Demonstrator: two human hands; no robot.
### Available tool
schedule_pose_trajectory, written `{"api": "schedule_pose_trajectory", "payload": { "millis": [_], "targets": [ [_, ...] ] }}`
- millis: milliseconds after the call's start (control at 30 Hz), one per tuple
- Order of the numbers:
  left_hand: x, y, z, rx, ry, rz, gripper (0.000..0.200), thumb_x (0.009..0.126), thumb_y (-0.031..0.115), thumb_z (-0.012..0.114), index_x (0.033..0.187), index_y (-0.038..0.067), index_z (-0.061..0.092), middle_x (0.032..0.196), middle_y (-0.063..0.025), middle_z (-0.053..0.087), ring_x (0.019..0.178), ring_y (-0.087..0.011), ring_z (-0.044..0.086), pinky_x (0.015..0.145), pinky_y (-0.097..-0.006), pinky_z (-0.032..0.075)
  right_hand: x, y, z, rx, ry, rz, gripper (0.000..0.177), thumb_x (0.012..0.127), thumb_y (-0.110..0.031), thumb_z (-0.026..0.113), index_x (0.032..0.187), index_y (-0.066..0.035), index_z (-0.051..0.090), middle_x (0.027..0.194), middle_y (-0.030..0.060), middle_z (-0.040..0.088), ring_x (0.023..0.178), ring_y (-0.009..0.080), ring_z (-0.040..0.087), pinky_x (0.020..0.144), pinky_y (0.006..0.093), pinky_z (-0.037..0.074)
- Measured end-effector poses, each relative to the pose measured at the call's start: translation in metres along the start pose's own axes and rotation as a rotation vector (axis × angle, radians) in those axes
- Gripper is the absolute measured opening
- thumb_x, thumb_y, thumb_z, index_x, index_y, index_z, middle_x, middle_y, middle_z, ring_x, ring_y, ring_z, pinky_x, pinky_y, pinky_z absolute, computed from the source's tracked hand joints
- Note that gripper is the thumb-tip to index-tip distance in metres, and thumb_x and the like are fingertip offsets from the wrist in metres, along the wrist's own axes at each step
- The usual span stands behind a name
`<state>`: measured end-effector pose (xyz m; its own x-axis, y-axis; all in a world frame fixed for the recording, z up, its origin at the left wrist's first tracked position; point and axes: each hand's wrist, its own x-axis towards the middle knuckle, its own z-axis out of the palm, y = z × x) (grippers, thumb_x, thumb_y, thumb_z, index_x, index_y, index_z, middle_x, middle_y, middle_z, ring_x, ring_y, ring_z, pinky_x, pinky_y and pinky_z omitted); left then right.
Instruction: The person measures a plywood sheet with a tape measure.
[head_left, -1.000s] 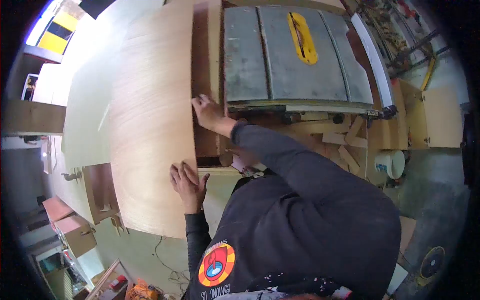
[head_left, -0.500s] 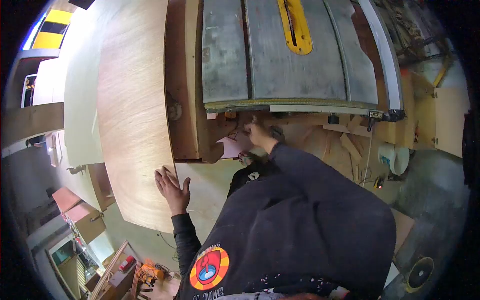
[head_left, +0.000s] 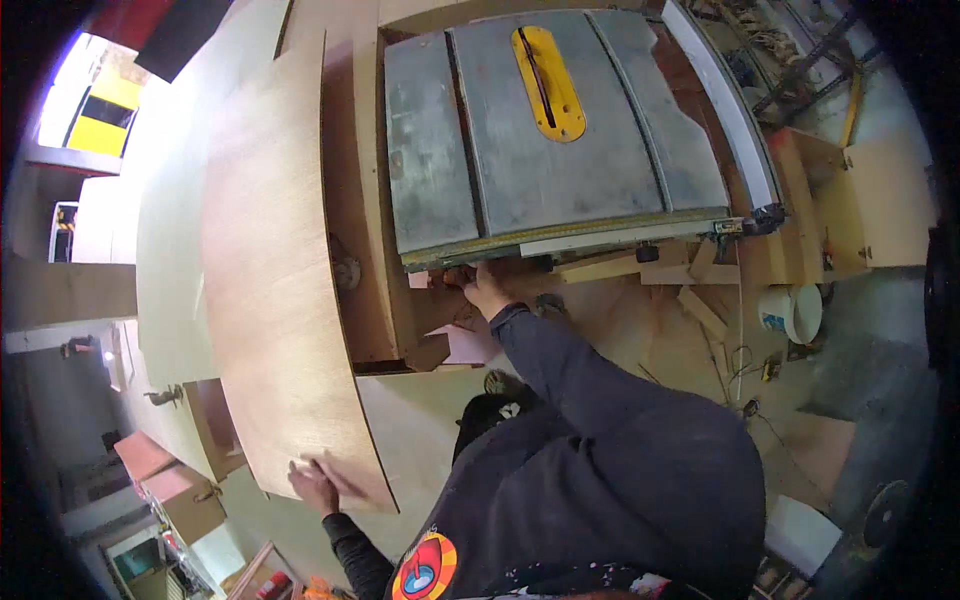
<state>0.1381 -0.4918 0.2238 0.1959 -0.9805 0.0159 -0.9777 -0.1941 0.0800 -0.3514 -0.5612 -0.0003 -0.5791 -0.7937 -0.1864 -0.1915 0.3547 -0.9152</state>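
Note:
My left hand (head_left: 316, 488) lies on the near end of a long, thin plywood sheet (head_left: 275, 300), its fingers stretched out on the wood. My right hand (head_left: 487, 291) reaches under the front edge of a table saw (head_left: 560, 190). Its fingertips are partly hidden beside a small orange-red part, and I cannot tell whether they grip it. A yellow insert plate (head_left: 560, 115) with a dark slot is set in the saw's grey top.
Between sheet and saw runs a wooden frame (head_left: 375, 250). Offcuts (head_left: 703, 313) and a white bucket (head_left: 795, 313) are on the floor at right. A wooden cabinet (head_left: 880, 210) stands beyond. Paler panels (head_left: 175, 260) extend along the left.
The view has shifted and turned. My left hand has slid nearer the sheet's end. My right hand has moved up to the underside of the saw's front edge.

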Motion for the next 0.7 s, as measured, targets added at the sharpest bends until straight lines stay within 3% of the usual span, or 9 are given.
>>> {"api": "schedule_pose_trajectory", "payload": {
  "millis": [100,167,200,233,400,500,567,633,700],
  "targets": [
    [0.033,-0.04,-0.011,0.057,0.06,-0.063,0.07,0.092,0.046,0.051,0.132,-0.01,0.04,0.128,-0.0328,0.044,0.116,-0.0459,0.046,0.098,-0.049,0.038,0.007,0.033,0.022,-0.03,0.011,-0.021,0.057,0.074,-0.003,0.059,0.128,0.001,0.042,0.116,0.0236,0.053,0.112,0.0362,0.051,0.098,0.0395,0.039],
    [0.058,-0.058,-0.023,0.313,0.033,-0.227,0.082,0.087,0.058,0.051,0.132,-0.009,0.041,0.128,-0.0332,0.044,0.115,-0.0472,0.047,0.097,-0.0501,0.04,0.003,0.075,0.034,0.09,-0.019,-0.181,0.063,0.082,-0.02,0.062,0.135,0.001,0.036,0.126,0.0245,0.049,0.123,0.0343,0.044,0.104,0.0391,0.033],
    [0.071,-0.074,-0.026,0.314,0.047,-0.217,0.082,0.087,0.058,0.051,0.132,-0.009,0.041,0.128,-0.0332,0.044,0.115,-0.0472,0.047,0.097,-0.0501,0.04,-0.015,0.045,0.034,0.103,-0.007,-0.186,0.063,0.082,-0.02,0.062,0.135,0.001,0.036,0.126,0.0245,0.049,0.123,0.0343,0.044,0.104,0.0391,0.033],
    [0.083,-0.09,-0.019,0.295,0.019,-0.205,0.087,0.084,0.064,0.051,0.133,-0.007,0.041,0.128,-0.0331,0.045,0.115,-0.0474,0.047,0.096,-0.0507,0.041,-0.042,-0.004,0.013,0.379,-0.033,0.148,0.06,0.084,-0.027,0.061,0.133,0.0,0.038,0.126,0.0233,0.049,0.123,0.0342,0.043,0.104,0.0393,0.033],
    [0.111,-0.116,-0.027,0.278,-0.039,-0.17,0.099,0.075,0.074,0.054,0.128,-0.009,0.045,0.124,-0.0321,0.05,0.115,-0.0456,0.049,0.095,-0.0492,0.041,-0.203,-0.024,0.044,0.283,-0.049,0.006,0.054,0.092,-0.032,0.052,0.134,-0.001,0.04,0.12,0.0179,0.053,0.109,0.0288,0.053,0.094,0.0379,0.04],
    [0.142,-0.19,0.004,0.047,0.095,-0.389,0.095,0.075,0.075,0.055,0.118,-0.01,0.054,0.109,-0.03,0.06,0.1,-0.0409,0.058,0.082,-0.0477,0.047,-0.304,-0.084,0.016,0.101,-0.467,-0.012,0.05,0.093,-0.032,0.054,0.129,0.001,0.042,0.116,0.0166,0.054,0.095,0.0223,0.059,0.088,0.0339,0.043],
    [0.163,-0.232,0.024,-0.121,-0.058,-0.226,0.097,0.073,0.073,0.058,0.127,-0.007,0.048,0.102,-0.0293,0.063,0.09,-0.0404,0.062,0.075,-0.0498,0.048,-0.333,-0.073,0.037,0.461,-0.93,0.269,0.072,0.088,-0.038,0.061,0.142,-0.002,0.031,0.137,0.0157,0.043,0.109,0.0217,0.055,0.085,0.0362,0.049],
    [0.16,-0.243,0.027,-0.28,-0.211,-0.069,0.1,0.071,0.072,0.061,0.135,-0.004,0.043,0.094,-0.0286,0.065,0.08,-0.0399,0.065,0.068,-0.0518,0.05,-0.366,-0.084,0.042,0.452,-0.947,0.213,0.072,0.087,-0.039,0.063,0.143,-0.005,0.032,0.134,0.0123,0.045,0.109,0.0192,0.054,0.085,0.0348,0.049],
    [0.152,-0.225,0.022,-0.487,-0.262,-0.4,0.091,0.076,0.056,0.064,0.144,0.008,0.026,0.078,-0.026,0.063,0.065,-0.0373,0.062,0.058,-0.048,0.048,-0.385,-0.083,0.043,0.432,-0.977,0.165,0.072,0.087,-0.039,0.064,0.144,-0.008,0.032,0.132,0.009,0.047,0.108,0.0168,0.053,0.085,0.0334,0.048]
  ]
}}
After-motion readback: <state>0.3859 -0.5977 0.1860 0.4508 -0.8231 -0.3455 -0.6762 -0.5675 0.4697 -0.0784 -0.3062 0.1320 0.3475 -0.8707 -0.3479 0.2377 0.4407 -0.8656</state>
